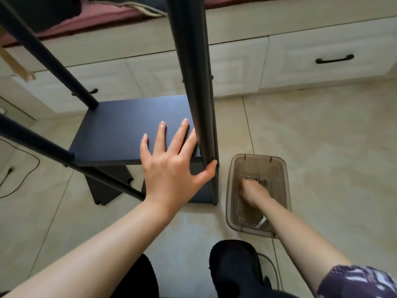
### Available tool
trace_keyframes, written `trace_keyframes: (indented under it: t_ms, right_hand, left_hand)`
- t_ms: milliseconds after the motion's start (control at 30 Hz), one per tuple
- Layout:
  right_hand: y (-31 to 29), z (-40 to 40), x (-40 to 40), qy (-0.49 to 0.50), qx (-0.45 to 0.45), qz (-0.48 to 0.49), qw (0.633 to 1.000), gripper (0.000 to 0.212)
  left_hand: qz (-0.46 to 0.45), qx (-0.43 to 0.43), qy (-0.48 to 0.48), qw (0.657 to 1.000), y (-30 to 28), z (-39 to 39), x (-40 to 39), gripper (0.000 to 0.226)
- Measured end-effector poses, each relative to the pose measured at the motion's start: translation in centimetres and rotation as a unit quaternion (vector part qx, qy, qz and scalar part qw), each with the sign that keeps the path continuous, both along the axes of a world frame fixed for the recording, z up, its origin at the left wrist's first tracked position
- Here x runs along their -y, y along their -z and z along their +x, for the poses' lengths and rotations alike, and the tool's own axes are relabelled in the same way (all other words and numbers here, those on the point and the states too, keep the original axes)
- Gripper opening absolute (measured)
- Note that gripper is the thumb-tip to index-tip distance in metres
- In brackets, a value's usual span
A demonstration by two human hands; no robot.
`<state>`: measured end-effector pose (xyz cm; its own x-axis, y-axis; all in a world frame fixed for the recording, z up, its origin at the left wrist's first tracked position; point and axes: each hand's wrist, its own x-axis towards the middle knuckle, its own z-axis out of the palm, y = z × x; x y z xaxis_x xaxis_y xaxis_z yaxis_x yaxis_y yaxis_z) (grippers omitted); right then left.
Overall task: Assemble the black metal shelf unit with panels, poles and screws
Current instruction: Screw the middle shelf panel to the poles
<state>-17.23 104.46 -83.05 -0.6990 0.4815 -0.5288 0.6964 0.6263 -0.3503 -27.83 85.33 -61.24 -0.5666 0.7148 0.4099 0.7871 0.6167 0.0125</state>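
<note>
The black shelf unit stands on the tiled floor. A black panel (120, 127) sits between several black poles, and the nearest pole (193, 82) rises at its right corner. My left hand (169, 162) lies flat on the panel with fingers spread, its thumb against that pole's base. A lower panel (107, 186) shows beneath. My right hand (253, 188) reaches down into a translucent brown plastic box (281, 168) on the floor, fingers curled at the bottom among small screws (255, 179). Whether it holds one is hidden.
Cream drawer fronts with black handles (334, 59) run along the back under a red cushion (96, 18). A black cable (19, 179) lies on the floor at the left. My dark-clad knees (234, 267) are at the bottom edge.
</note>
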Motion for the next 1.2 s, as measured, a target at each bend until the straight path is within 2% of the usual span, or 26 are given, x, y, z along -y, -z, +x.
trace_keyframes:
  t_ms: [267, 433, 500, 633, 733, 867, 967, 1067, 1133, 1200]
  right_hand:
    - [0.8, -0.3, 1.0, -0.076, 0.047, 0.086, 0.992, 0.031]
    - [0.0, 0.0, 1.4, -0.107, 0.040, 0.118, 0.986, 0.033]
    - [-1.1, 0.4, 1.7, -0.089, 0.019, 0.101, 0.991, 0.031]
    - [-4.1, 1.4, 2.0, -0.010, -0.071, 0.021, 0.997, 0.005]
    - [-7.1, 2.5, 2.5, 0.057, -0.148, -0.020, 0.987, 0.007]
    - [-12.6, 4.2, 3.7, 0.172, -0.285, -0.092, 0.939, 0.016]
    - [-17.4, 5.4, 4.8, 0.237, -0.375, -0.198, 0.874, 0.015]
    - [-21.4, 6.3, 5.7, 0.255, -0.435, -0.266, 0.822, 0.011]
    - [-23.1, 6.3, 6.3, 0.249, -0.450, -0.292, 0.806, 0.012]
    - [-24.0, 5.9, 6.9, 0.238, -0.450, -0.295, 0.809, 0.013]
  left_hand:
    - [-0.008, 0.009, -0.005, 1.000, -0.2, 0.1, 0.0, 0.062]
    - [-0.002, 0.001, 0.001, 1.000, 0.0, 0.0, 0.1, 0.063]
    - [0.003, -0.004, 0.002, 1.000, 0.1, -0.1, -0.1, 0.064]
    - [-0.006, 0.011, 0.001, 1.000, -0.1, 0.0, -0.7, 0.070]
    - [-0.021, 0.021, -0.007, 1.000, -0.3, 0.2, -0.8, 0.074]
    - [-0.038, 0.037, -0.006, 0.999, -0.7, 0.2, -0.7, 0.077]
    - [-0.048, 0.048, -0.004, 0.998, -0.9, 0.3, -0.6, 0.077]
    - [-0.072, 0.059, -0.005, 0.996, -1.1, 0.1, -0.5, 0.079]
    - [-0.094, 0.060, -0.005, 0.994, -1.2, -0.1, -0.5, 0.081]
    - [-0.101, 0.067, 0.000, 0.993, -1.3, -0.3, -0.6, 0.082]
